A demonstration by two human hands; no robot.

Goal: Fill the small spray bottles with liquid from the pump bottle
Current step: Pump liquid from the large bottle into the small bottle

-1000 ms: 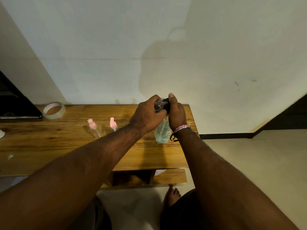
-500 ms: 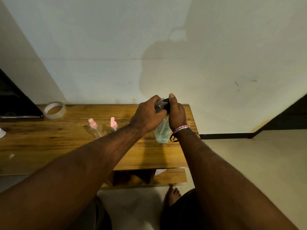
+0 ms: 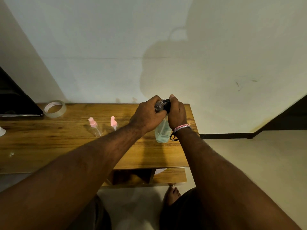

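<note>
A clear pump bottle [image 3: 162,132] with pale blue-green liquid stands near the right end of the wooden table [image 3: 49,143]. My right hand [image 3: 177,112] curls round its black pump head, thumb on top. My left hand [image 3: 148,116] grips a small clear spray bottle [image 3: 158,105] held against the pump's spout. To the left, a small clear spray bottle with a pink top [image 3: 93,127] stands on the table, and a pink sprayer piece [image 3: 113,122] stands beside it on what looks like a second small bottle.
A roll of clear tape [image 3: 55,108] lies at the table's back left, beside a dark flat object [image 3: 15,100]. A white object [image 3: 2,131] shows at the left edge. The table's right edge is close to the pump bottle. My foot [image 3: 172,193] is on the floor below.
</note>
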